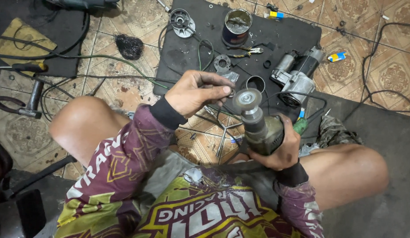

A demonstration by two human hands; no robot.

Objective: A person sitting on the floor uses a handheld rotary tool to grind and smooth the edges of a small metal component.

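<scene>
Person seated on the tiled floor, knees spread, viewed from above. Right hand (pixel 282 147) sits low between the knees, fingers wrapped tight round the body of a green power drill (pixel 263 130); the drill points up and away from the body, with a round wire wheel (pixel 247 99) mounted at its tip. Left forearm comes in from the left, sleeve and dark cuff at the wrist, wrist bent slightly down. Left hand (pixel 196 92) is held above the left knee, fingers curled together and pinched with the thumb on a small dark metal part (pixel 229 91); the part is mostly hidden by the fingertips and its shape cannot be told. The part sits just beside the left rim of the wire wheel, touching it or very nearly; contact cannot be told for sure. Beyond the hands, a black rubber mat (pixel 284 31) lies on the floor carrying a starter motor (pixel 297 72), an open tin can (pixel 237 27), pliers (pixel 245 53) and a round metal housing (pixel 182 22). A hammer (pixel 33 99) lies at the far left on the tiles.
</scene>
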